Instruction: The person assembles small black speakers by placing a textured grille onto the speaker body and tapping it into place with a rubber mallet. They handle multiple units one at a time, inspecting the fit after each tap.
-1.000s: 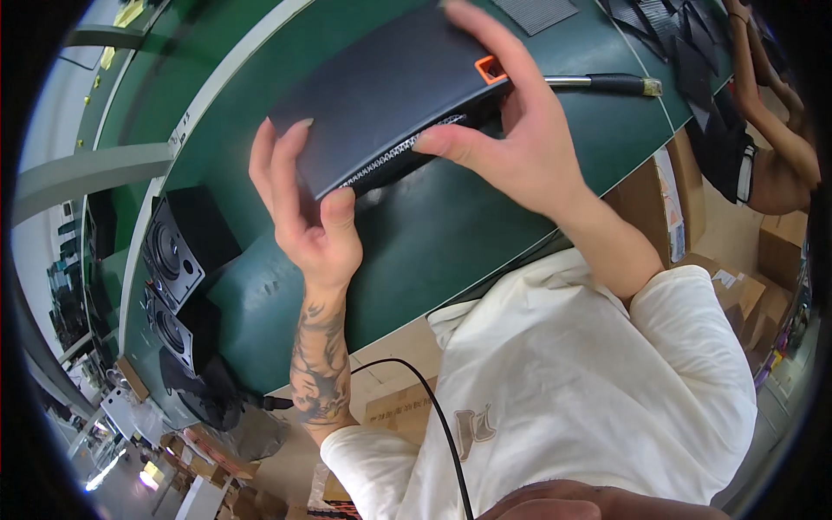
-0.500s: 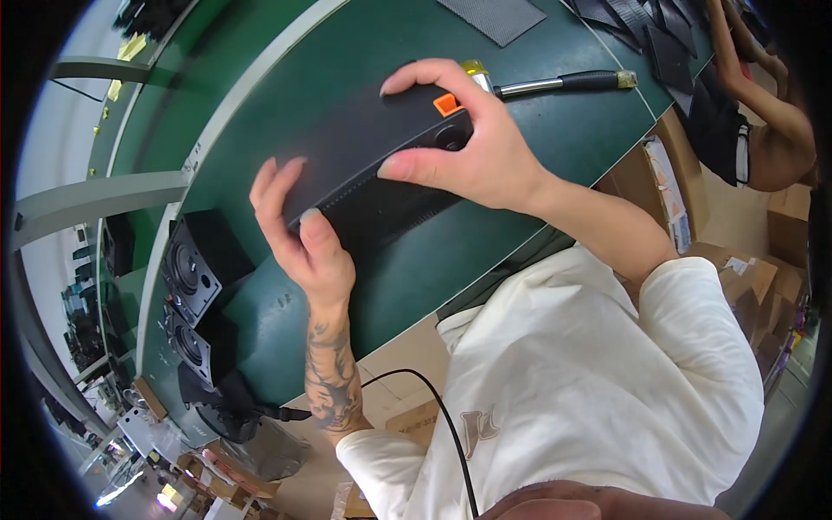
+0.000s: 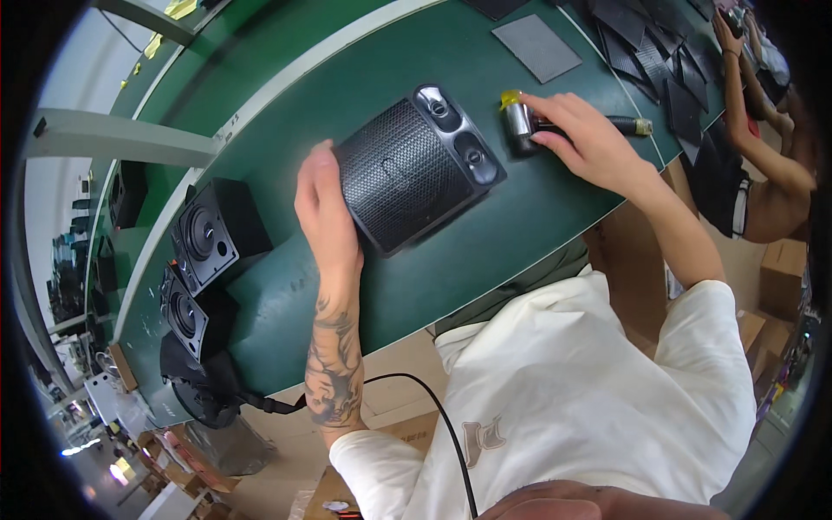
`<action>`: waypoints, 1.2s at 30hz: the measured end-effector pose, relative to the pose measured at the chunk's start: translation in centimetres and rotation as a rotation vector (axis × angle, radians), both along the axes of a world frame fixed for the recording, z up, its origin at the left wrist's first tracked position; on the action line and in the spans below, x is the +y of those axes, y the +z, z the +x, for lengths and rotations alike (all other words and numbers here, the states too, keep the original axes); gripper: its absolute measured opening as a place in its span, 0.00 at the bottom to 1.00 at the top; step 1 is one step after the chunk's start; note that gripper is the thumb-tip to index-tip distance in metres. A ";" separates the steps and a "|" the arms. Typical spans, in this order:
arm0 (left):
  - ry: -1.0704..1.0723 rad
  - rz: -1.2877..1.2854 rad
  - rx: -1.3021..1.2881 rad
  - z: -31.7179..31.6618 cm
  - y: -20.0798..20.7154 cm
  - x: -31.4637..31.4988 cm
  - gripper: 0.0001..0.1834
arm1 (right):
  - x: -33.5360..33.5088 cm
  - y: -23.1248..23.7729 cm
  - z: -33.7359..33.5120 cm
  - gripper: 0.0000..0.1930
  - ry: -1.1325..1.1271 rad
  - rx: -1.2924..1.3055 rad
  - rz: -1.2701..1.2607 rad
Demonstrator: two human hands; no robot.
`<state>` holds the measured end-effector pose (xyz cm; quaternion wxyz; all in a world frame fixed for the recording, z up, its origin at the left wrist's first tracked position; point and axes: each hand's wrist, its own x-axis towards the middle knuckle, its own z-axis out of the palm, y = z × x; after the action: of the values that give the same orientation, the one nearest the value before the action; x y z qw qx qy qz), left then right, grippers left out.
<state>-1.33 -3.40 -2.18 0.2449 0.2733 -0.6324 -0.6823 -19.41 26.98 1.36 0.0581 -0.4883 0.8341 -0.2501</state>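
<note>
A black speaker [image 3: 400,169] lies face up on the green workbench [image 3: 303,299], its front covered by a mesh grille with two shiny round parts at the right end. My left hand [image 3: 325,208] is against the speaker's left side, fingers close together and partly hidden beside it. To the right of the speaker lies a mallet with a yellow-tipped metal head [image 3: 520,121] and a dark handle. My right hand [image 3: 598,143] is closed round the handle close to the head, thumb on the near side.
Two speakers with bare cones [image 3: 204,234] stand at the left, beside a black bag [image 3: 204,381]. A grey mesh panel [image 3: 537,48] lies at the far side, with several dark panels [image 3: 646,56] further right. Another person's arm [image 3: 750,139] is at the right edge.
The speaker, held up on edge in both hands before, now lies with its grille up. My right hand has left it and moved right to the mallet. My left hand stays at the speaker.
</note>
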 end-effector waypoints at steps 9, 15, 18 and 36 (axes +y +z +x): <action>-0.222 0.205 0.233 0.0 0.3 0.8 0.24 | 0.3 0.6 -1.3 0.28 0.155 0.097 0.097; -0.226 0.231 0.255 -0.3 -0.4 0.8 0.25 | -2.3 5.7 -3.4 0.18 -0.116 -0.168 -0.239; -0.212 0.247 0.254 0.3 -0.2 0.6 0.26 | -7.4 10.0 -1.7 0.17 0.012 -0.156 -0.314; -0.422 0.260 0.277 0.2 -0.1 0.5 0.41 | -17.9 9.3 1.9 0.16 0.401 0.028 0.125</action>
<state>-1.17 -2.88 -2.30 0.1442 0.0688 -0.5432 -0.8243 -17.55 9.04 10.67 0.1254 -0.6432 0.7350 -0.1743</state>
